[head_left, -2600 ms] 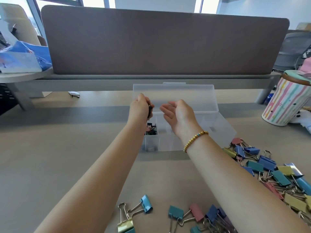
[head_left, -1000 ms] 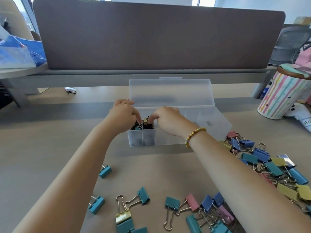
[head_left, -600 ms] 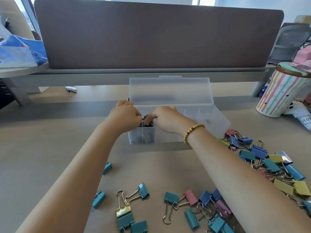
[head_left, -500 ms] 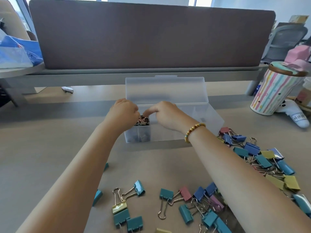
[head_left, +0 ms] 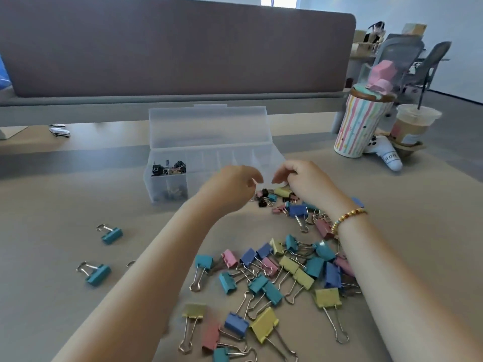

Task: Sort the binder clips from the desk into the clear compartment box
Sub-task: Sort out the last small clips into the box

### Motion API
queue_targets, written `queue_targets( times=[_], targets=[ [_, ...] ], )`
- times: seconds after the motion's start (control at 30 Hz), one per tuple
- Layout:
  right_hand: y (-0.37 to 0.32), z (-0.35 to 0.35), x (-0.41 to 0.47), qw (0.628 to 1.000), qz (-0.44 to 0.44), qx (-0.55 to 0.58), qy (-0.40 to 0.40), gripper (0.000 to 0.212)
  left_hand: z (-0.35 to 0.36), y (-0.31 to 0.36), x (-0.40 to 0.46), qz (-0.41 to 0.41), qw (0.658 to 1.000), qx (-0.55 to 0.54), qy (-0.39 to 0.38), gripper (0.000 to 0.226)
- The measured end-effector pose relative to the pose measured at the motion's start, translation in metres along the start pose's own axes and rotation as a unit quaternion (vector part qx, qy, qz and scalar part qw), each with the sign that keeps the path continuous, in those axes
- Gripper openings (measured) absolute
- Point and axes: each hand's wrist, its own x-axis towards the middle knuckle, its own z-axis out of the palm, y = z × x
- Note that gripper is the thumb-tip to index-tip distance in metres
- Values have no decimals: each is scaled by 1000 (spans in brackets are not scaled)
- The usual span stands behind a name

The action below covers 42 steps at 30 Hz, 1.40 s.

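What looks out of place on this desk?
Nothing looks damaged or spilled. Two teal binder clips lie apart on the left, away from the main clip pile. In the clear compartment box, only the leftmost compartment holds clips.

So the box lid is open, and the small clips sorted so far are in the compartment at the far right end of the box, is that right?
Not quite. The lid of the clear compartment box is open, but the small clips sit in the compartment at its left end, not the right. The other compartments look empty. The head view shows this.
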Motion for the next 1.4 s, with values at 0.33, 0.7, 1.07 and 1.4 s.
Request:
queue_targets(
  times=[0.33,0.7,1.07,1.4],
  targets=[
    [36,-6,-23,970,14,-213,-113,26,40,19,1,86,965,182,-168,52],
    [47,-23,-24,961,49,-251,-100,34,35,22,8,49,976,170,-129,55],
    [48,-4,-18,958,24,-275,-74,60,39,17,7,62,958,226,-167,60],
    [42,-18,-24,967,23,-253,-27,46,38,15,9,49,976,178,-117,57]
  ],
)
